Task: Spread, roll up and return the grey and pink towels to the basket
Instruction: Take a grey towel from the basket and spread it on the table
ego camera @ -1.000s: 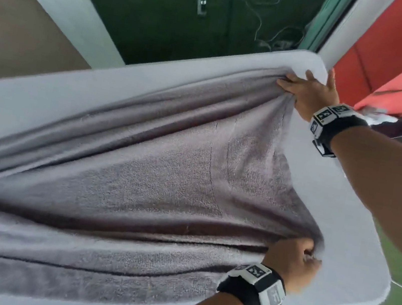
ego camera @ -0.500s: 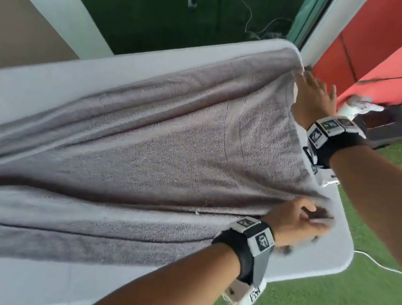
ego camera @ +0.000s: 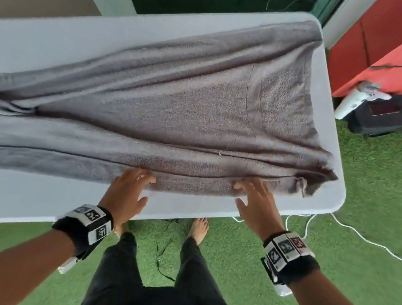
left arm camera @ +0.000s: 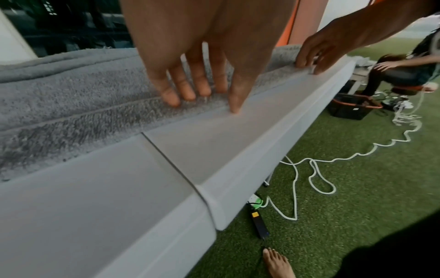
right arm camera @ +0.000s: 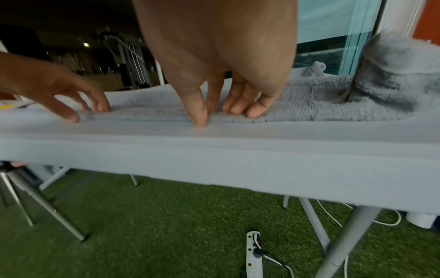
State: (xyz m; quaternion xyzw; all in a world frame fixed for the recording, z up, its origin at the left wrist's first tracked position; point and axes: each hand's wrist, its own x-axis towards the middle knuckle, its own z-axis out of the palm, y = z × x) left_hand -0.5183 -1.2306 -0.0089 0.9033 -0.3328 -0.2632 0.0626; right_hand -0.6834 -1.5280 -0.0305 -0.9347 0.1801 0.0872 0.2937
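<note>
Fingers (left arm camera: 188, 90) of both hands lie straight on the grey towel's (ego camera: 174, 111) near edge.

No words, brand names or numbers can be read anywhere here. The only marks are black-and-white square code patterns on the left wrist band (ego camera: 90, 221) and the right wrist band (ego camera: 285, 250), and these are coded patterns, not letters. A dark box (ego camera: 382, 112) on the floor beside the bench (ego camera: 55, 31) has a reddish panel on top, too blurred to make out.
</note>
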